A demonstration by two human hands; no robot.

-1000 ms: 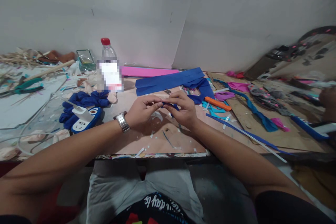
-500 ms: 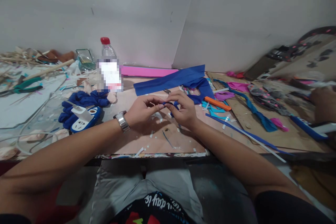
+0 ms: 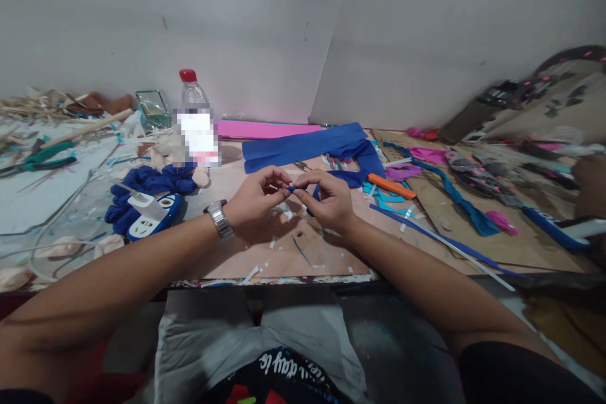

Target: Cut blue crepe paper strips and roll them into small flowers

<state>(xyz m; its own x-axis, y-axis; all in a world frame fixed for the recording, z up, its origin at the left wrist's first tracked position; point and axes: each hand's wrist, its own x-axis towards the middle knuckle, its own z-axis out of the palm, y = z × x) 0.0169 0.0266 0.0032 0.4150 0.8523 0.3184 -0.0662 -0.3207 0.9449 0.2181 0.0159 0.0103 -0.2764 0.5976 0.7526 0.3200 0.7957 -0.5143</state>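
Observation:
Above the middle of the table, my left hand [image 3: 259, 197] and my right hand [image 3: 330, 200] meet at their fingertips. Between them they pinch the narrow end of a blue fabric strip [image 3: 292, 189]. From there the strip runs behind my right hand to a wide blue fabric band [image 3: 303, 146] lying flat at the back. Both hands are closed, thumb against fingers. A metal watch [image 3: 219, 219] is on my left wrist. Small scissors or tweezers [image 3: 302, 166] lie just behind my fingers, partly hidden.
Left are blue scrunchie-like fabric [image 3: 142, 180], a blue-white power socket [image 3: 156, 214], a bottle with red cap [image 3: 188, 76] and green-handled pliers [image 3: 50, 156]. An orange cutter [image 3: 391, 186] and a blue strip [image 3: 440, 238] lie right. Another person's hand [image 3: 589, 180] is at far right.
My fingers have shifted slightly on the strip, and the right fingers curl more. The wide blue band at the back has shifted a little.

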